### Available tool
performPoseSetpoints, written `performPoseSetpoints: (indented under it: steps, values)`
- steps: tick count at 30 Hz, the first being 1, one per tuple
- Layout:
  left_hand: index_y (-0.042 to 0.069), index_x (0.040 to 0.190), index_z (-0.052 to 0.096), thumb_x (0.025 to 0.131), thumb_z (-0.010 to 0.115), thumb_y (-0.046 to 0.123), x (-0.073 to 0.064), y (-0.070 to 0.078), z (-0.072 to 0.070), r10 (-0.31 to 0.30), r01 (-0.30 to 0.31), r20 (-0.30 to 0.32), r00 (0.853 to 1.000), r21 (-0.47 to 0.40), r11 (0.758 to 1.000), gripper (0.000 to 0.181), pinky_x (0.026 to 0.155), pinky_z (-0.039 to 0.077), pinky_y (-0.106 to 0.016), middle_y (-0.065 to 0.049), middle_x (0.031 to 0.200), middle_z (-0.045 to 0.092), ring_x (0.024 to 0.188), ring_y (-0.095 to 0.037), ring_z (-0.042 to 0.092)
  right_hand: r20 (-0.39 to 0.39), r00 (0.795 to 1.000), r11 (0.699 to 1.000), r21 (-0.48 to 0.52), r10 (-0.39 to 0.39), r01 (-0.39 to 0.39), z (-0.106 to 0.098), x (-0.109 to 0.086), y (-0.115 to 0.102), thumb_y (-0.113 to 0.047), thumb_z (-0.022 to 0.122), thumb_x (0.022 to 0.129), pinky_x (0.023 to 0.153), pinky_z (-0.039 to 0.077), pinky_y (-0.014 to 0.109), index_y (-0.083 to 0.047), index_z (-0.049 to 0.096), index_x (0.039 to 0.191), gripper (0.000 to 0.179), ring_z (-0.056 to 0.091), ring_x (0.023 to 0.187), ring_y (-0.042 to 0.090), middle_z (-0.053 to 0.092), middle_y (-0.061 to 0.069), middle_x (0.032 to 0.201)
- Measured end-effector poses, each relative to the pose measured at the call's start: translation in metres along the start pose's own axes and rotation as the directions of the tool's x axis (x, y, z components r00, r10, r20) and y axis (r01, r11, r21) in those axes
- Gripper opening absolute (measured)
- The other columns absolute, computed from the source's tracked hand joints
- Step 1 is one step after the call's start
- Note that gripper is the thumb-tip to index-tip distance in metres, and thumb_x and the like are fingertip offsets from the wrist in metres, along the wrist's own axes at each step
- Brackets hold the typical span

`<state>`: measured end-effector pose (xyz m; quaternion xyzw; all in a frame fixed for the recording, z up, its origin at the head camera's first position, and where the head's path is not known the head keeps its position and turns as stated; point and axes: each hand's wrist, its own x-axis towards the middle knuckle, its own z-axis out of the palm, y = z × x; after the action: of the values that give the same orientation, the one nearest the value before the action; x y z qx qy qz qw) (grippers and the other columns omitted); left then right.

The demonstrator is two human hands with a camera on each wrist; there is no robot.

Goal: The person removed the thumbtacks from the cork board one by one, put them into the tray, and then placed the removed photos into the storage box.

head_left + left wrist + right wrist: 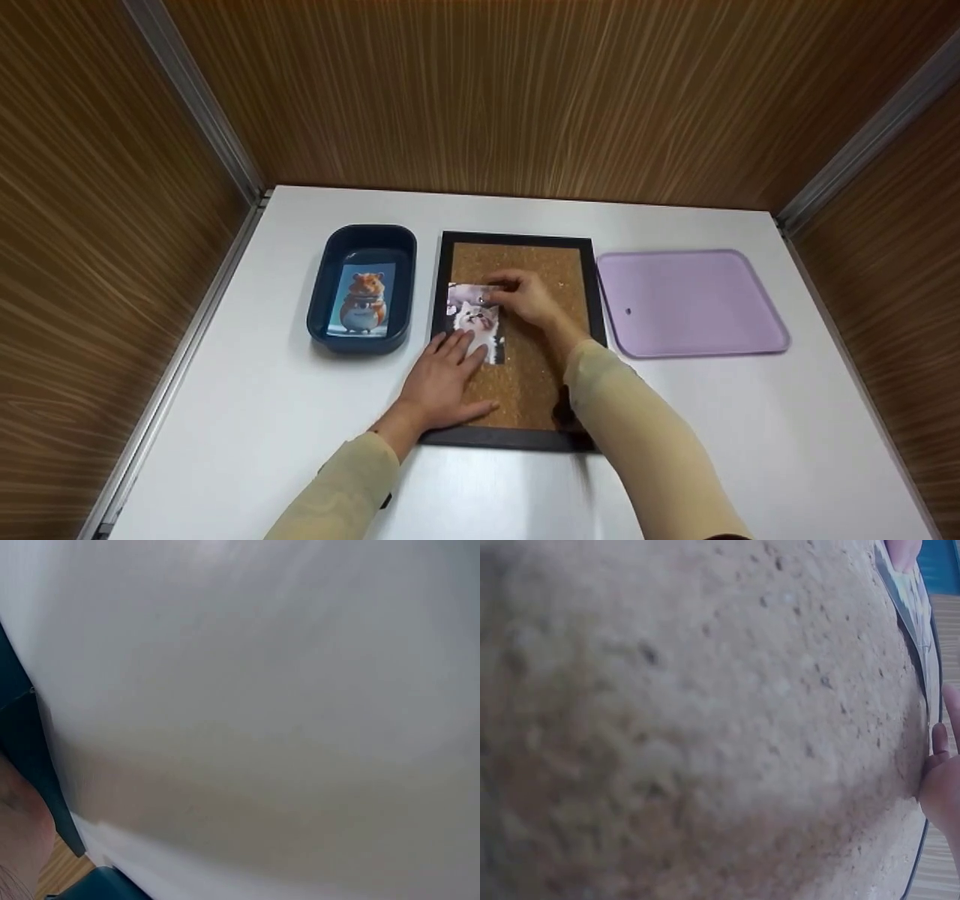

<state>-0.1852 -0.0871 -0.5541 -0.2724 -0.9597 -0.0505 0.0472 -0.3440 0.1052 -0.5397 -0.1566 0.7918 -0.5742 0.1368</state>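
A kitten photo (478, 318) lies against the left side of a black-framed cork board (536, 382). My left hand (442, 379) is spread flat, fingertips on the photo's lower part and thumb over the cork. At the photo's upper edge is my right hand (529, 296), thumb and forefinger bent with a gap between their tips. A tiny shiny thing, perhaps a push pin (481, 299), sits on the photo beside the thumb tip. In the right wrist view, the photo (911, 604) is seen edge-on over the cork (780, 690), with a fingertip (904, 551) at its top.
To the left, a dark blue tray (319, 300) holds a hamster picture (363, 300). A lavender tray (697, 300) lies on the right with a small dark thing (628, 310) on it. Wood-grain panels (487, 97) enclose the white table (510, 495) at the back and sides.
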Motion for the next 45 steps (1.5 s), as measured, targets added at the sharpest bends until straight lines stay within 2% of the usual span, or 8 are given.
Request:
performPoseSetpoints:
  steps: [4, 8, 13, 19, 28, 35, 45]
  values:
    - [0.020, 0.148, 0.044, 0.080, 0.033, 0.086, 0.0004, -0.0003, 0.0009, -0.003, 0.003, 0.003, 1.000, -0.001, 1.000, 0.095, 0.115, 0.021, -0.050, -0.013, 0.153, 0.037, 0.142, -0.029, 0.031, 0.009, 1.000, 1.000, 0.016, -0.001, 0.001, 0.0014, -0.0007, 0.0019, -0.010, 0.078, 0.082, 0.083, 0.051, 0.028, -0.007, 0.073, 0.113, 0.031, 0.063, 0.101, 0.024, 0.069, 0.013, 0.113]
    - [0.020, 0.147, 0.045, 0.080, 0.032, 0.086, 0.0002, -0.0005, 0.0012, -0.004, 0.004, -0.007, 1.000, -0.002, 1.000, 0.095, 0.115, 0.022, -0.050, -0.013, 0.153, 0.038, 0.141, -0.029, 0.033, 0.020, 1.000, 0.999, 0.031, -0.011, 0.010, 0.0020, -0.0002, 0.0045, -0.009, 0.078, 0.082, 0.081, 0.052, 0.028, -0.004, 0.072, 0.114, 0.033, 0.063, 0.099, 0.024, 0.069, 0.015, 0.114]
    - [0.020, 0.146, 0.047, 0.079, 0.032, 0.086, 0.0005, -0.0003, 0.0008, 0.002, -0.002, -0.026, 1.000, -0.003, 1.000, 0.095, 0.113, 0.024, -0.051, -0.013, 0.152, 0.039, 0.140, -0.030, 0.034, 0.033, 0.999, 1.000, 0.004, -0.006, 0.006, 0.0012, -0.0003, 0.0050, -0.009, 0.076, 0.085, 0.085, 0.051, 0.029, -0.002, 0.069, 0.118, 0.035, 0.063, 0.104, 0.025, 0.068, 0.012, 0.117]
    - [0.020, 0.146, 0.046, 0.079, 0.033, 0.086, 0.0016, 0.0001, 0.0015, 0.001, -0.001, -0.020, 1.000, -0.010, 1.000, 0.094, 0.114, 0.022, -0.051, -0.013, 0.152, 0.038, 0.141, -0.030, 0.032, 0.015, 1.000, 1.000, -0.009, 0.001, -0.001, 0.0006, -0.0012, 0.0063, -0.009, 0.076, 0.084, 0.091, 0.049, 0.033, -0.003, 0.070, 0.117, 0.034, 0.062, 0.108, 0.026, 0.069, 0.009, 0.116]
    - [0.020, 0.147, 0.044, 0.080, 0.032, 0.086, 0.0008, -0.0005, 0.0018, -0.001, 0.001, -0.006, 1.000, -0.022, 1.000, 0.095, 0.114, 0.021, -0.051, -0.012, 0.154, 0.035, 0.142, -0.030, 0.030, 0.034, 0.999, 0.991, -0.134, -0.021, 0.026, 0.0048, -0.0015, 0.0051, -0.013, 0.078, 0.083, 0.100, 0.044, 0.040, -0.011, 0.073, 0.113, 0.031, 0.060, 0.110, 0.021, 0.069, 0.000, 0.115]
    - [0.019, 0.147, 0.044, 0.080, 0.038, 0.084, 0.0001, -0.0009, 0.0003, -0.005, 0.004, -0.010, 1.000, -0.047, 0.999, 0.094, 0.115, 0.020, -0.052, -0.013, 0.154, 0.035, 0.143, -0.030, 0.029, -0.003, 0.999, 0.962, -0.272, 0.038, -0.037, 0.0056, -0.0026, 0.0018, -0.025, 0.080, 0.081, 0.098, 0.041, 0.038, -0.023, 0.075, 0.111, 0.030, 0.054, 0.110, 0.016, 0.065, -0.010, 0.115]
    - [0.019, 0.146, 0.046, 0.079, 0.041, 0.083, -0.0005, 0.0004, 0.0009, 0.001, -0.002, -0.026, 1.000, -0.057, 0.998, 0.093, 0.114, 0.022, -0.053, -0.014, 0.153, 0.036, 0.141, -0.032, 0.031, 0.014, 1.000, 0.932, -0.363, -0.002, 0.007, 0.0053, -0.0033, 0.0016, -0.027, 0.079, 0.082, 0.102, 0.037, 0.043, -0.027, 0.075, 0.110, 0.028, 0.052, 0.116, 0.020, 0.064, -0.006, 0.121]
